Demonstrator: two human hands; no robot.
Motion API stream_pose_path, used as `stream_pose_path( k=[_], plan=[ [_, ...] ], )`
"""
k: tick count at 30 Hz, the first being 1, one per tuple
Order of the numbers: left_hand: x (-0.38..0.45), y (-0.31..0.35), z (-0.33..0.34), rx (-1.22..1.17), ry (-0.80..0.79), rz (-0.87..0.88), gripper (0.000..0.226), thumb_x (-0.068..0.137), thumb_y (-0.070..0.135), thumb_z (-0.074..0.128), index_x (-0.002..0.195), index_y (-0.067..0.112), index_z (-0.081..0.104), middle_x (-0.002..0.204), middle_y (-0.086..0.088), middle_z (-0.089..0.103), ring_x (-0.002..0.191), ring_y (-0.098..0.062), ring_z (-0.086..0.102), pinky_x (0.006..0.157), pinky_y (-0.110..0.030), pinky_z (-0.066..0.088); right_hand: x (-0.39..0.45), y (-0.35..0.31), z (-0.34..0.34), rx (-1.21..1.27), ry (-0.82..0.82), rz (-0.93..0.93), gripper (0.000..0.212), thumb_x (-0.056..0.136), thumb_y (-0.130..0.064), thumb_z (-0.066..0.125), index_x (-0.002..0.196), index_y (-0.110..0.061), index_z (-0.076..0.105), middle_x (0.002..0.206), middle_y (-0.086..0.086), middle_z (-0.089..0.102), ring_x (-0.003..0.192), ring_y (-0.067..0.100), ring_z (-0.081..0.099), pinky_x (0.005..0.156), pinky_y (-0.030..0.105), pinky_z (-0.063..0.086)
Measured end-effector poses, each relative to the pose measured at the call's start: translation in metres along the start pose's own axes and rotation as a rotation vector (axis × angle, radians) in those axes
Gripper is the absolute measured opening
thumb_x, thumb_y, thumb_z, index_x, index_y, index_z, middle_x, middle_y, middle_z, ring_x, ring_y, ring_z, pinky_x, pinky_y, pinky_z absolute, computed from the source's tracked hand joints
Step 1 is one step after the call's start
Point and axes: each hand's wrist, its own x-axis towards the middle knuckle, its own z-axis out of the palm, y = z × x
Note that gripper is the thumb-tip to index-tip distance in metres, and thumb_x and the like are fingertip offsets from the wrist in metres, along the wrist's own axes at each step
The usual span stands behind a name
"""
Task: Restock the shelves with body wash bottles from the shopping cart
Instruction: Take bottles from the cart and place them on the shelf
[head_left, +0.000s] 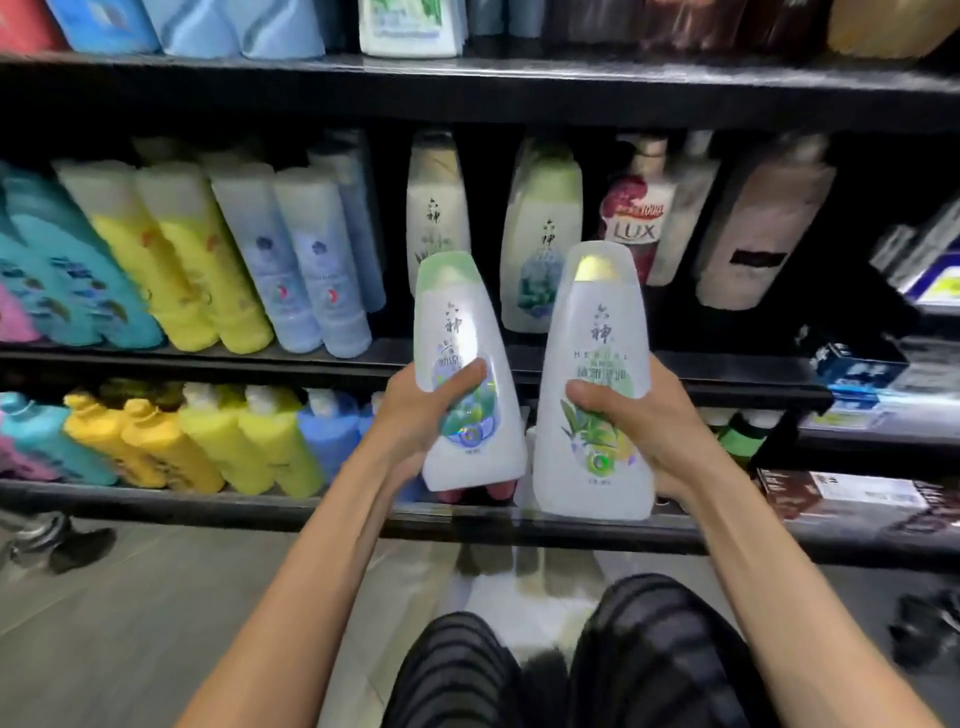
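A black store shelving unit (467, 98) fills the view, with three tiers showing. The middle shelf (322, 358) carries rows of leaning bottles: teal ones at the far left, then yellow body wash bottles (171, 254), pale blue bottles (306, 265), two white herbal bottles (540, 234) standing well back, and a LUX bottle (636, 208) to their right. The lower shelf (260, 506) holds yellow pump bottles (208, 441) and blue ones beside them. Grey floor tiles (130, 623) lie below, and the person's dark striped trousers (597, 665) show at the bottom edge.

Both arms reach forward, each grip wrapped around a white body wash bottle held upright in front of the shelves, just beside each other and not touching.

The right hand (644, 421) clasps the larger gold-capped bottle (597, 374) around its lower half, thumb across the green leaf label, fingers behind.

The left hand (421, 415) clasps the smaller green-capped bottle (462, 374), tilted slightly left, thumb across the front label, fingertips peeking out under its base.
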Motion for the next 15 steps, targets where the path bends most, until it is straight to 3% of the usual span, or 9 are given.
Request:
stream_pose_path(
  k=[5,11,15],
  plan=[
    [0.028,0.015,0.022,-0.064,-0.088,0.029,0.032,0.06,0.021,0.081,0.087,0.008,0.07,0.081,-0.008,0.075,0.07,-0.019,0.072,0.06,-0.028,0.056,-0.011,-0.009,-0.016,0.031,0.03,-0.045,0.052,0.059,-0.012,0.078,0.108,-0.014,0.061,0.096,0.008,0.074,0.082,0.025,0.073,0.061,0.032,0.057],
    [0.073,0.023,0.047,-0.021,-0.152,0.116,0.04,0.056,0.022,0.082,0.092,0.012,0.068,0.084,0.0,0.076,0.077,-0.014,0.072,0.063,-0.025,0.056,-0.016,-0.015,-0.048,0.063,0.099,-0.05,0.054,0.058,-0.015,0.079,0.109,-0.012,0.062,0.099,0.013,0.073,0.083,0.029,0.072,0.062,0.034,0.057],
    [0.102,0.015,0.057,0.114,-0.183,0.178,0.032,0.063,0.015,0.082,0.091,0.017,0.069,0.086,0.006,0.075,0.081,-0.01,0.071,0.069,-0.024,0.055,-0.012,-0.013,-0.058,0.09,0.126,-0.056,0.053,0.062,-0.012,0.078,0.111,-0.011,0.061,0.1,0.013,0.073,0.084,0.029,0.072,0.063,0.035,0.057]
  ],
)
